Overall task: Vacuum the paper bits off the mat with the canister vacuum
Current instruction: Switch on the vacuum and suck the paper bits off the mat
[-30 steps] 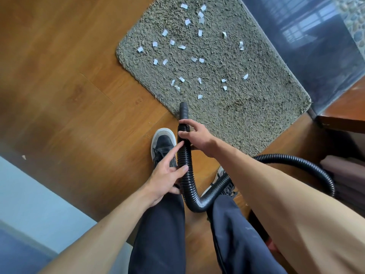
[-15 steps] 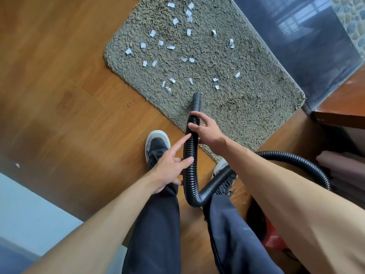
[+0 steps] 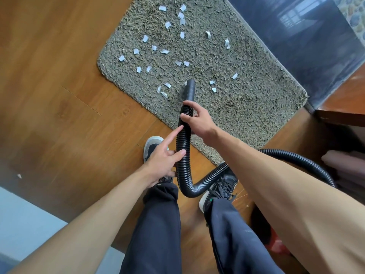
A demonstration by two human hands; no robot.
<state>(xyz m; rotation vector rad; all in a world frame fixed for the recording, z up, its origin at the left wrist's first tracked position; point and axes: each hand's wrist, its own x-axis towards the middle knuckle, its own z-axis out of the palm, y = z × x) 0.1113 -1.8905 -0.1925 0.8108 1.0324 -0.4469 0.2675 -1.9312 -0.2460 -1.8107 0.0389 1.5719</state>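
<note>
Where the right hand (image 3: pixel 199 123) sits: high on the ribbed hose (image 3: pixel 182 147), just below the smooth nozzle (image 3: pixel 190 89), thumb and fingers wrapped round it in a firm grasp.
Left hand (image 3: pixel 160 165): lower on the same hose, thumb laid across its front and forefinger straight up its side. The other fingers pass behind it, so this reads as a loose steadying hold.
Hose: runs down from the hands, loops between the shoes (image 3: pixel 223 184) and trails off to the right. A red shape at the lower right edge may be the canister, though too little shows to be sure.
Nozzle: points away from the person, its mouth over the near part of the mat (image 3: pixel 246 107), with a few scraps just beside it on either hand.
Paper bits (image 3: pixel 145 38): scattered thickly across the far and left parts of the mat, lying loose on the pile.
Done: very little, by my judgement. The tool is in hand and aimed, and no swept strip stands out.
Left: nearly all the scraps, nearest ones first, then the far cluster.
Floor (image 3: pixel 59 95): one stray scrap (image 3: pixel 19 176) lies on the wood, well apart from the mat.
</note>
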